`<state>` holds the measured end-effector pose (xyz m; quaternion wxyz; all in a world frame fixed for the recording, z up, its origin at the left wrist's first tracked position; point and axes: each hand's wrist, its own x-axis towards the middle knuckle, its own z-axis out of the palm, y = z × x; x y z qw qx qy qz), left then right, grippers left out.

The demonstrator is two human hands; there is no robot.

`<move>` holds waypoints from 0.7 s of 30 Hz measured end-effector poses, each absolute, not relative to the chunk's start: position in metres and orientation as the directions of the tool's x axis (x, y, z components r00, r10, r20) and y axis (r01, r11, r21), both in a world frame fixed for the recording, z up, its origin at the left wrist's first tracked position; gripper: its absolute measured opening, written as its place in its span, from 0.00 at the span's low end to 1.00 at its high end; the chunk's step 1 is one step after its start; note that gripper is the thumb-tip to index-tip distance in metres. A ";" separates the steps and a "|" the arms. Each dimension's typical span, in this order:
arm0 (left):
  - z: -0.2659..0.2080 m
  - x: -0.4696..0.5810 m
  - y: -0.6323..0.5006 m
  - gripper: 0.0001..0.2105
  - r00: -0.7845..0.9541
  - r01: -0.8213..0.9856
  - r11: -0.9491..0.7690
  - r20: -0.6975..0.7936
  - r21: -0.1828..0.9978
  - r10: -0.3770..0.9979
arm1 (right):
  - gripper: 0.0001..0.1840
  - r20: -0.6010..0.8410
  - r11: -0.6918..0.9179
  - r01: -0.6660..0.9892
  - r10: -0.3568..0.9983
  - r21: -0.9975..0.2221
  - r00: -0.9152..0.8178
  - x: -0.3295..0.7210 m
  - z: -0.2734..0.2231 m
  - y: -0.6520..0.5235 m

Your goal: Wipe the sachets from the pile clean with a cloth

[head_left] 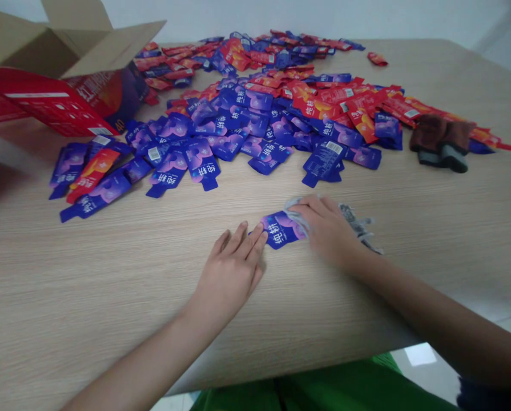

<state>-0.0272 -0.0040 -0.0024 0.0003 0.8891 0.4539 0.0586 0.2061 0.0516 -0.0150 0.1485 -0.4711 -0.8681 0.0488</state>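
Observation:
A purple sachet [280,229] with white lettering lies flat on the table in front of me. Fingertips of my left hand [233,264] rest on its left end, the fingers stretched out. My right hand [330,231] is closed around a grey cloth [297,209], which touches the sachet's right end. Part of the cloth, with frayed strands [358,225], sticks out behind that hand. Just beyond my hands spreads a heap of purple sachets [233,128], mixed with red and orange sachets [324,100].
An open cardboard box [88,94] with red and purple printing stands at the back left. Brown and grey fabric items [441,140] lie right of the heap. One red sachet [377,59] sits apart at the back right. The wooden table [109,297] ends near my green-clothed lap.

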 end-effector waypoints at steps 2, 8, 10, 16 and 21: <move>-0.002 -0.027 -0.004 0.22 0.578 0.809 -0.585 0.097 0.055 0.810 | 0.23 0.203 0.497 0.831 0.866 -0.248 -0.457 0.230 -0.016 0.056; -0.002 -0.026 -0.004 0.22 0.576 0.810 -0.583 0.099 0.062 0.811 | 0.21 0.291 0.479 0.838 0.867 -0.260 -0.405 0.231 0.007 0.064; -0.003 -0.027 -0.004 0.22 0.576 0.810 -0.582 0.099 0.065 0.812 | 0.21 0.315 0.545 0.795 0.829 -0.267 -0.462 0.209 0.015 0.060; -0.004 -0.029 -0.003 0.21 0.582 0.806 -0.589 0.105 0.060 0.807 | 0.18 0.164 0.651 0.727 0.759 -0.219 -0.630 0.175 0.003 0.044; -0.004 -0.028 -0.003 0.22 0.587 0.803 -0.593 0.104 0.051 0.803 | 0.18 0.134 0.528 0.803 0.849 -0.277 -0.512 0.225 -0.006 0.055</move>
